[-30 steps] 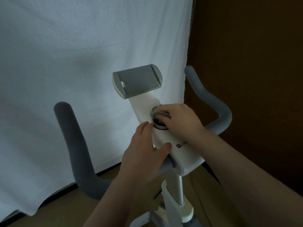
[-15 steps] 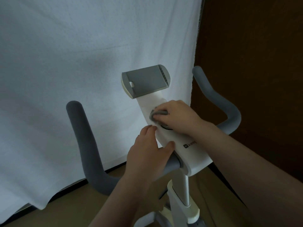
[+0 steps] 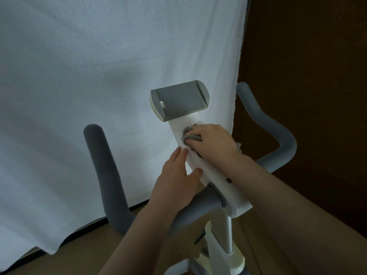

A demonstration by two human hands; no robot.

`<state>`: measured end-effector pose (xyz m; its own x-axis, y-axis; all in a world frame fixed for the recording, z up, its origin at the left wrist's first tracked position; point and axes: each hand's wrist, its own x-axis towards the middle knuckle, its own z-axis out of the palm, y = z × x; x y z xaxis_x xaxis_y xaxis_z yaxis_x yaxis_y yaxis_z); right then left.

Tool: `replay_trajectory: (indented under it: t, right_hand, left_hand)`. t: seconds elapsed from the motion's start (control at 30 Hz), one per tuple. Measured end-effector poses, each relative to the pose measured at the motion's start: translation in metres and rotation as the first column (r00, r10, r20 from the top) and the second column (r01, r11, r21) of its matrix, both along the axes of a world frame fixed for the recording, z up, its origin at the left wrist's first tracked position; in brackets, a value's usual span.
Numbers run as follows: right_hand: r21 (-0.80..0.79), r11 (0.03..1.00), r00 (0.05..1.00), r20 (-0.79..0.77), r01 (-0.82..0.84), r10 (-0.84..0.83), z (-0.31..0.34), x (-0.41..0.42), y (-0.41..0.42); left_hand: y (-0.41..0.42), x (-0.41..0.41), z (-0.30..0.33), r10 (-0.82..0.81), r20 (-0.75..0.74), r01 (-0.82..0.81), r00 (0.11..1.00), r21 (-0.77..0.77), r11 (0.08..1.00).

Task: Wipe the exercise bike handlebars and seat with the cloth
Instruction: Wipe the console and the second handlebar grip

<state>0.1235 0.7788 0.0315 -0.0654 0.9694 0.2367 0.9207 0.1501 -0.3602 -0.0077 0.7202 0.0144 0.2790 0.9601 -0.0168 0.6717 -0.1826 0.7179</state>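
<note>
i log, near to far: white stem (image 3: 226, 231) rising from the floor; grey handlebars (image 3: 111, 181); left hand (image 3: 176, 179), fingers straight, resting on the white console (image 3: 210, 171); right hand (image 3: 212, 141), grip curled round the grey cloth (image 3: 187, 136), pressing it on the console below the tablet holder (image 3: 178, 100); white sheet (image 3: 89, 86) behind.

Right hand (image 3: 213, 141) presses the grey cloth (image 3: 191, 137) on the white console (image 3: 214, 175). Left hand (image 3: 176, 175) braces its side, fingers straight.
</note>
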Motion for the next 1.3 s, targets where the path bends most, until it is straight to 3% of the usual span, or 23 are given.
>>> replay_trajectory:
  t: [0.1,0.17,0.3,0.4,0.47,0.53,0.6,0.67,0.73,0.83,0.93,1.03,1.1,1.2,1.3]
  right_hand:
    - [0.013,0.988,0.986,-0.069,0.153,-0.152,0.0,0.01,0.019]
    - [-0.002,0.976,0.976,0.014,0.219,-0.219,0.0,0.014,0.03]
    - [-0.007,0.994,0.988,0.108,0.111,-0.109,-0.009,0.0,0.028]
    - [-0.043,0.987,0.988,-0.023,0.155,-0.156,0.0,0.007,0.029]
    - [-0.027,0.981,0.982,0.027,0.19,-0.189,0.001,0.007,0.027]
    - [0.002,0.994,0.992,0.062,0.108,-0.108,-0.004,-0.001,0.024]
    - [-0.028,0.997,0.998,-0.005,0.066,-0.067,-0.004,0.0,0.023]
    - [-0.045,0.989,0.989,-0.052,0.138,-0.14,0.002,0.007,0.026]
    - [-0.029,0.989,0.989,0.023,0.146,-0.145,0.006,0.004,0.024]
    - [-0.036,0.999,1.0,0.024,0.016,-0.015,0.008,-0.006,0.019]
    - [-0.05,0.995,0.996,0.001,0.088,-0.088,0.007,0.005,0.026]
    - [0.022,0.999,0.991,0.122,0.048,-0.051,0.003,-0.004,0.023]
    - [-0.022,0.999,0.999,-0.008,-0.032,0.032,0.0,-0.003,0.024]
    - [-0.072,0.997,0.971,-0.238,0.018,-0.034,0.0,0.019,0.033]
    - [-0.07,0.996,0.94,-0.332,0.057,-0.077,0.0,0.025,0.033]
  left_hand:
    - [0.001,0.002,-0.002,-0.015,-0.069,0.019,0.998,0.07,0.997]
    - [0.002,0.001,-0.004,-0.004,-0.087,0.011,0.996,0.09,0.996]
    - [0.003,0.002,-0.007,0.017,-0.1,-0.006,0.995,0.113,0.994]
    - [0.002,0.003,-0.006,0.016,-0.115,-0.003,0.993,0.113,0.994]
    - [0.001,0.001,-0.007,0.007,-0.113,0.004,0.994,0.101,0.995]
    - [0.0,0.0,-0.007,0.003,-0.121,0.01,0.993,0.108,0.994]
    - [0.001,0.0,-0.007,0.002,-0.114,0.01,0.994,0.111,0.994]
    - [0.0,0.0,-0.006,-0.003,-0.103,0.014,0.995,0.105,0.994]
    - [-0.001,-0.001,-0.006,-0.008,-0.098,0.018,0.995,0.101,0.995]
    - [-0.001,-0.002,-0.007,-0.012,-0.097,0.023,0.995,0.109,0.994]
    - [-0.002,-0.001,-0.005,-0.011,-0.109,0.022,0.994,0.094,0.995]
    - [-0.002,-0.001,-0.006,-0.011,-0.109,0.021,0.994,0.1,0.995]
    - [-0.002,-0.001,-0.006,-0.009,-0.102,0.02,0.995,0.1,0.995]
    - [-0.002,0.0,-0.004,-0.006,-0.112,0.016,0.994,0.092,0.996]
    - [-0.003,0.0,-0.003,-0.006,-0.099,0.014,0.995,0.08,0.997]
